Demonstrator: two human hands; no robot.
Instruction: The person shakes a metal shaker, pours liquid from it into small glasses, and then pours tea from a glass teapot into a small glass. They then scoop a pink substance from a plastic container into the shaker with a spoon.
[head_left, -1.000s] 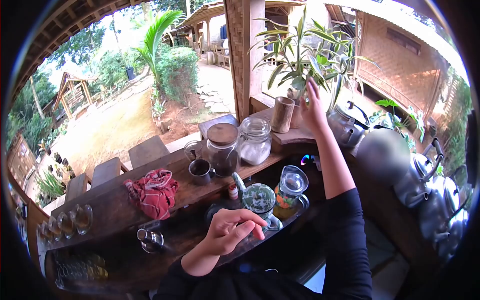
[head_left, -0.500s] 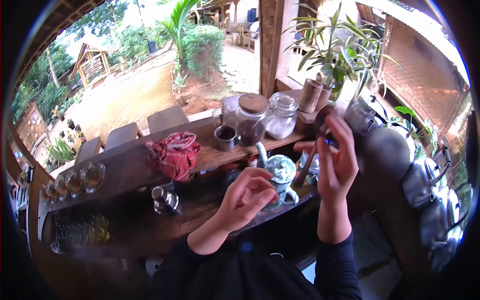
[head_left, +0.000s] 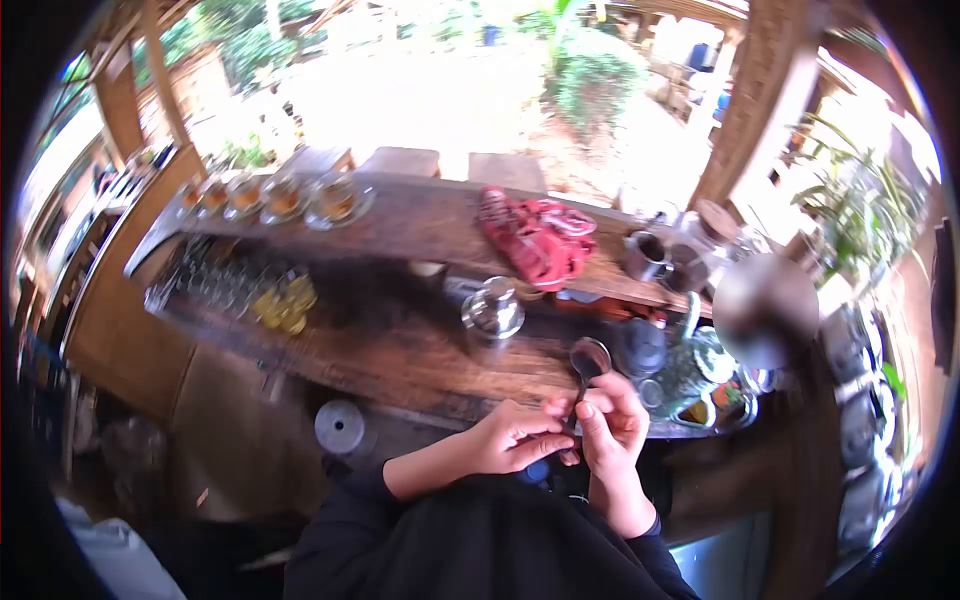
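Note:
A dark spoon (head_left: pixel 590 357) is held bowl-up in front of my body, over the counter's near edge. My right hand (head_left: pixel 617 430) pinches its handle between thumb and fingers. From the other side, the closed fingers of my left hand (head_left: pixel 515 437) meet the lower handle. Just right of the hands stands a green-and-white speckled teapot (head_left: pixel 703 362). A dark blue-grey round pot (head_left: pixel 640 347) is beside it. Beyond my left hand, a shiny metal shaker-like vessel (head_left: pixel 493 312) sits on the wooden counter (head_left: pixel 400 355).
Along the raised shelf are several glass cups of amber drink (head_left: pixel 283 198), a crumpled red cloth (head_left: pixel 540 240), a metal mug (head_left: pixel 646 255) and a wooden-lidded jar (head_left: pixel 715 222). Glassware and yellow-green pieces (head_left: pixel 285 303) lie left. Metal kettles (head_left: pixel 866 415) line the right side.
The view has swung left. My hands, apart before, have come together lower down. The spoon, earlier raised in my right hand, is now between both hands; my left fingers have closed on it.

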